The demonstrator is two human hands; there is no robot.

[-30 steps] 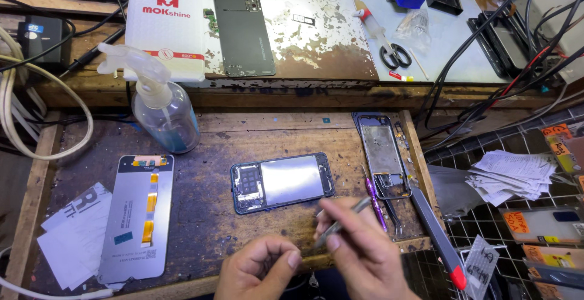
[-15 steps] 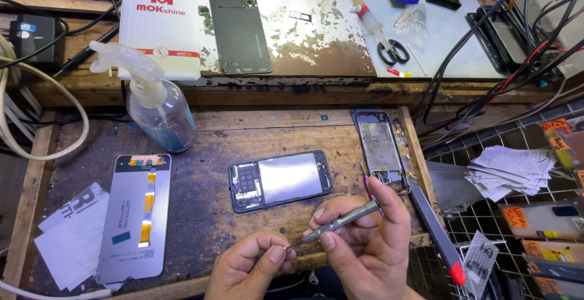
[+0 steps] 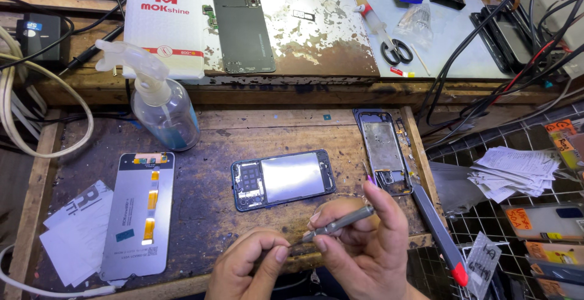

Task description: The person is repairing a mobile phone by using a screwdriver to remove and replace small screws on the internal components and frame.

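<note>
My right hand [image 3: 365, 245] grips a thin grey metal screwdriver [image 3: 340, 222], held nearly level near the front edge of the wooden tray. My left hand [image 3: 252, 266] pinches at the tool's tip with thumb and forefinger. Just beyond both hands lies an opened phone body [image 3: 283, 178], back side up, showing its silver battery. A bare phone mid-frame [image 3: 384, 151] lies to the right of it. A replacement screen panel [image 3: 139, 212] with orange flex strips lies face down at the left.
A clear spray bottle [image 3: 159, 105] with blue liquid stands at the back left. White paper slips [image 3: 76, 239] lie beside the screen. A red-tipped tool [image 3: 439, 233] rests on the tray's right edge. On the upper shelf are a dark back cover [image 3: 243, 27], a white box [image 3: 163, 23] and scissors [image 3: 396, 51].
My hands have come together: the screwdriver swung from pointing up and right to nearly level, and my left fingers closed on its tip. The view shifted slightly.
</note>
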